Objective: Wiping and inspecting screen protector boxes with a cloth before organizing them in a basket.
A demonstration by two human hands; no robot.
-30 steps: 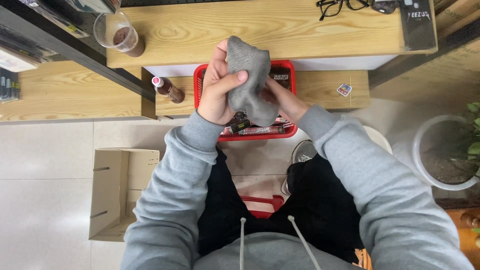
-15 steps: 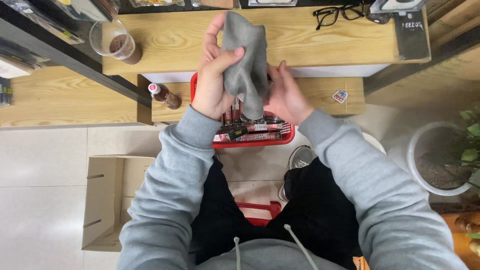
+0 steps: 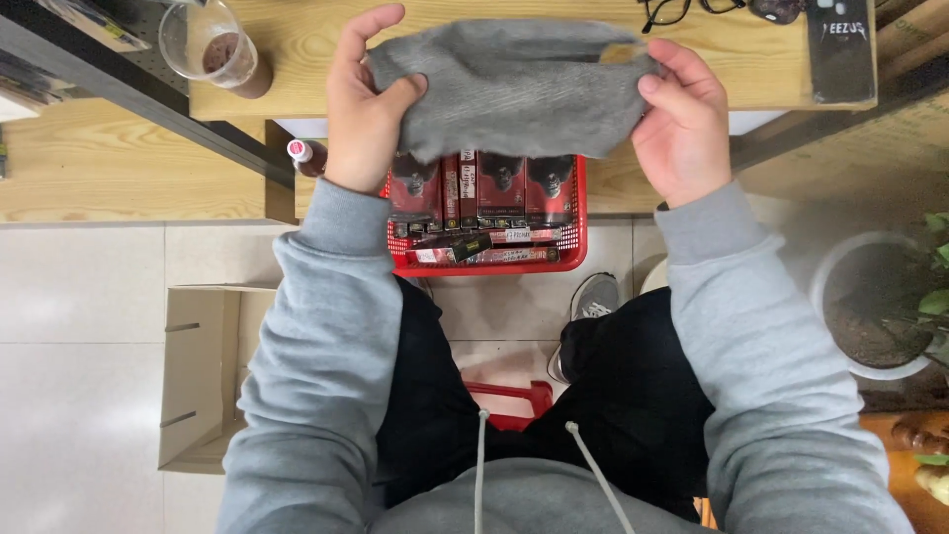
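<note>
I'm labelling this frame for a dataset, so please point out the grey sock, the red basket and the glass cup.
grey sock (image 3: 514, 89), head view, middle of the stretched fabric.
red basket (image 3: 576, 222), head view, its right-hand wall.
glass cup (image 3: 213, 49), head view, its clear side wall above the brown contents.

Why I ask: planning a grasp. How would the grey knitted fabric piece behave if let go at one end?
The grey knitted fabric piece looks floppy: it sags between the left hand and right hand. Probably light, since fingertips alone stretch it. Its fuzzy surface seems unlikely to slip.

Matt grey knit cloth (image 3: 514, 94); glossy red plastic basket (image 3: 571, 232); wood desk (image 3: 751, 59).
</note>
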